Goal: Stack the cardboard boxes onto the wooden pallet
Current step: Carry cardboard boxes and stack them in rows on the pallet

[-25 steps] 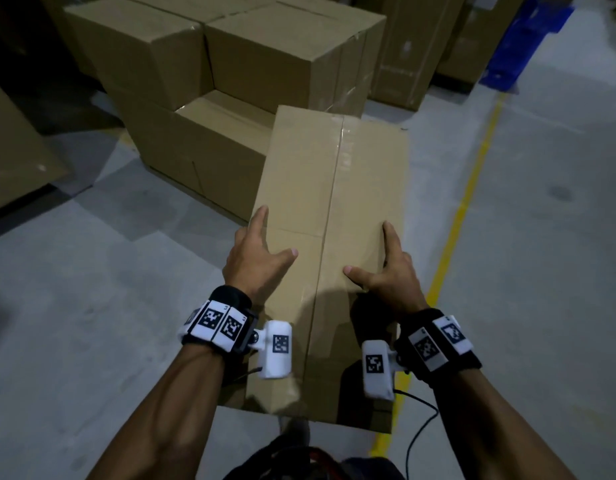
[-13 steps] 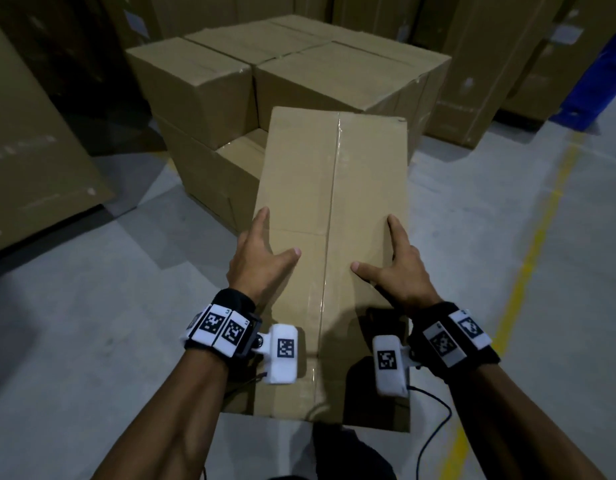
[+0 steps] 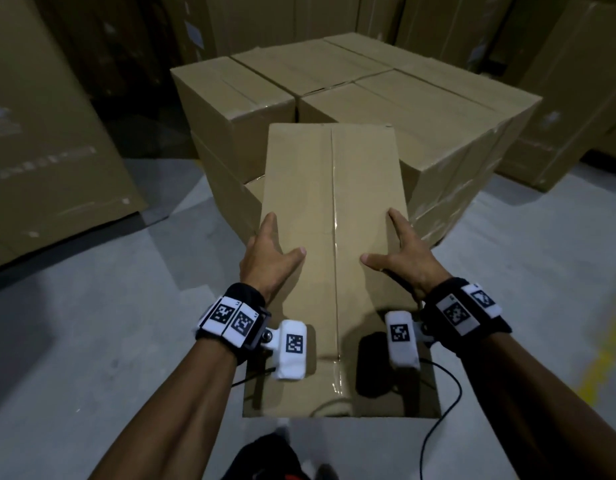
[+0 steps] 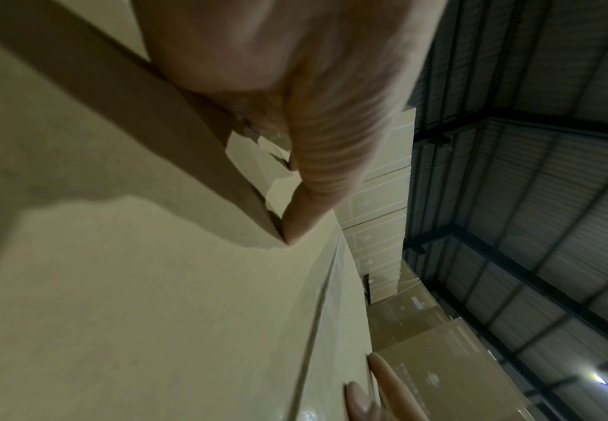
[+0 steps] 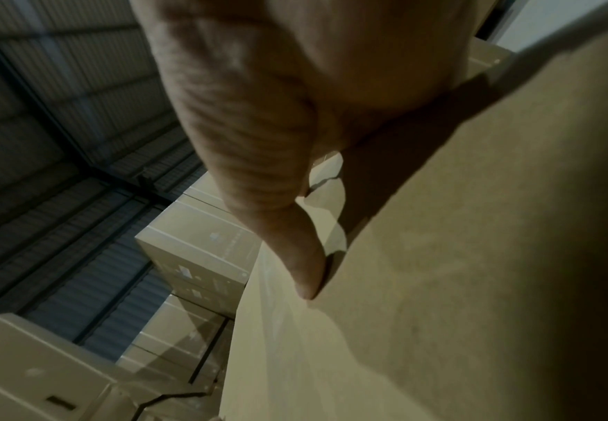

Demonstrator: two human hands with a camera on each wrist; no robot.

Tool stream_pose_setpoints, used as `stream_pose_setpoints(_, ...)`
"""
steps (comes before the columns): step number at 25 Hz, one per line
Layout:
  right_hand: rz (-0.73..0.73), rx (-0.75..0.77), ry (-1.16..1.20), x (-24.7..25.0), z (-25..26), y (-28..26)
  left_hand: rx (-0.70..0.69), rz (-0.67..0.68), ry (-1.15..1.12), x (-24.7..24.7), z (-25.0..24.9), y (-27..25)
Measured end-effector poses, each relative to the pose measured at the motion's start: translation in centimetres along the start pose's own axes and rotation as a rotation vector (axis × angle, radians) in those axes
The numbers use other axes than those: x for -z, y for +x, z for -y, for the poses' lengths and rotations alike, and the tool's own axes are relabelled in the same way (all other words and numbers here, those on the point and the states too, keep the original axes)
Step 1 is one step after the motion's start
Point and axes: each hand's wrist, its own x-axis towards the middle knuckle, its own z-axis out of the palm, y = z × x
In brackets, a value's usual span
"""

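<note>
I carry a long taped cardboard box [image 3: 334, 209] lengthwise in front of me, above the floor. My left hand [image 3: 265, 261] grips its left edge, thumb on top and index finger along the edge. My right hand [image 3: 403, 261] grips the right edge the same way. The other fingers are hidden down the sides. Each wrist view shows a thumb [image 4: 317, 171] [image 5: 277, 213] pressed on the box top [image 4: 151, 284] [image 5: 439, 284]. Straight ahead stands a stack of cardboard boxes [image 3: 420, 109], and the carried box's far end hangs in front of its near corner. No pallet shows.
A big cardboard carton [image 3: 40, 150] stands at the left, and more tall cartons [image 3: 576, 98] line the back and right. Grey concrete floor [image 3: 92, 341] lies around the stack. A yellow floor line [image 3: 604, 362] runs at the right. A black cable [image 3: 448, 403] hangs from my right wrist.
The stack of boxes has come closer and moved to the middle of view, and the carried box now points straight at it. Both hands keep the same hold.
</note>
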Motion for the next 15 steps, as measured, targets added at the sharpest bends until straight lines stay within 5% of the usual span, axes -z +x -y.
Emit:
stream_pose_setpoints(8, 0.053, -0.062, -0.128, 0.7, 3.2, 12.3, 0.038, 0.123, 0.010, -1.5, -1.6, 11.2)
stream_pose_setpoints(15, 0.180, -0.092, -0.323, 2.8, 5.2, 20.3, 0.115, 0.108, 0.001, -4.0, -2.9, 15.9)
